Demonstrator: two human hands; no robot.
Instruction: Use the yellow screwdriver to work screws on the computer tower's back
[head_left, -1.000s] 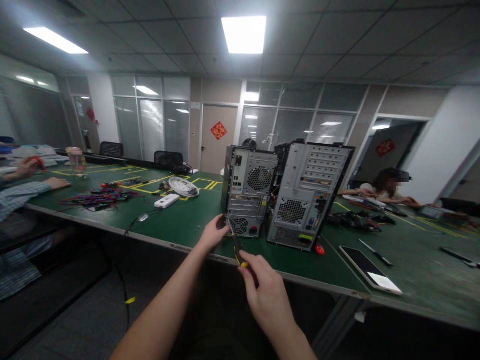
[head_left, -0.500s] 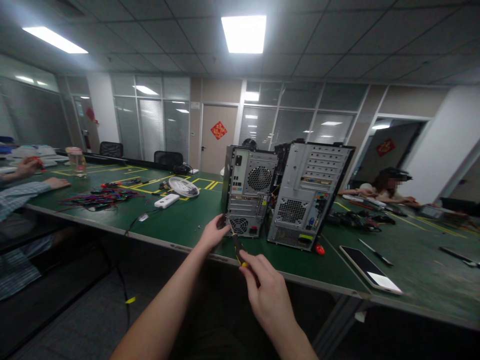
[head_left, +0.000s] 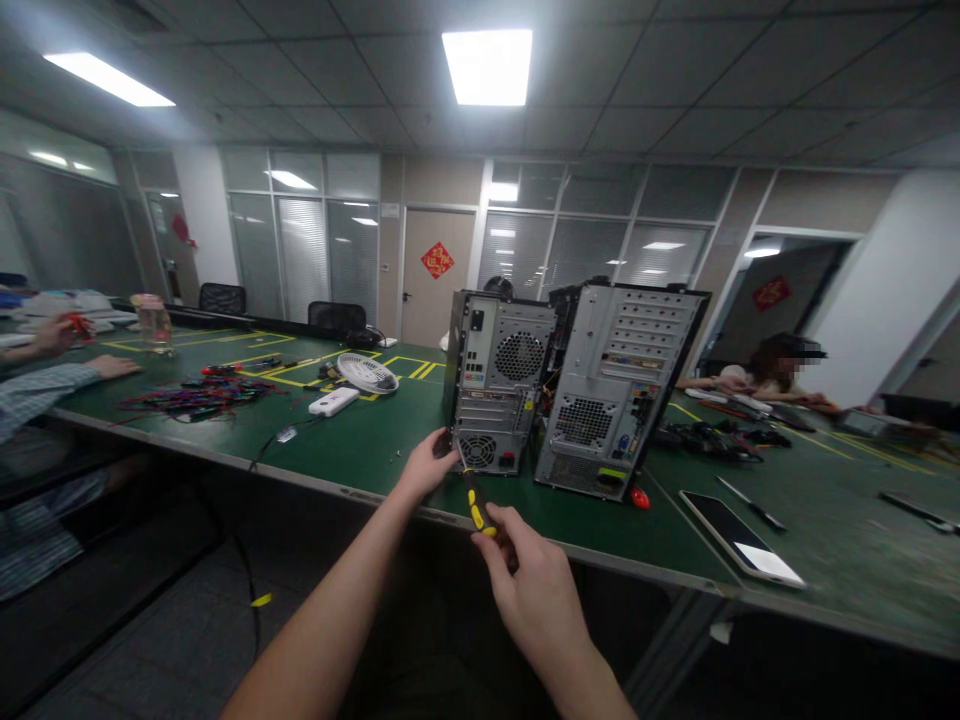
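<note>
Head view | our right hand (head_left: 536, 575) pinches slim black-and-yellow screwdriver (head_left: 474, 503); our left hand (head_left: 426, 465), half-curled, hold unclear, at boxy grey metal tower (head_left: 487, 385) on green tabletop (head_left: 382, 430) | apparently turning; next turn wants steady alignment

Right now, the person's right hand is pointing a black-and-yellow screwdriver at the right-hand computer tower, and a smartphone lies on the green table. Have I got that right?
Not quite: the head view shows the black-and-yellow screwdriver pointing at the left-hand computer tower. The right hand does hold it, and the smartphone does lie on the green table.
</note>
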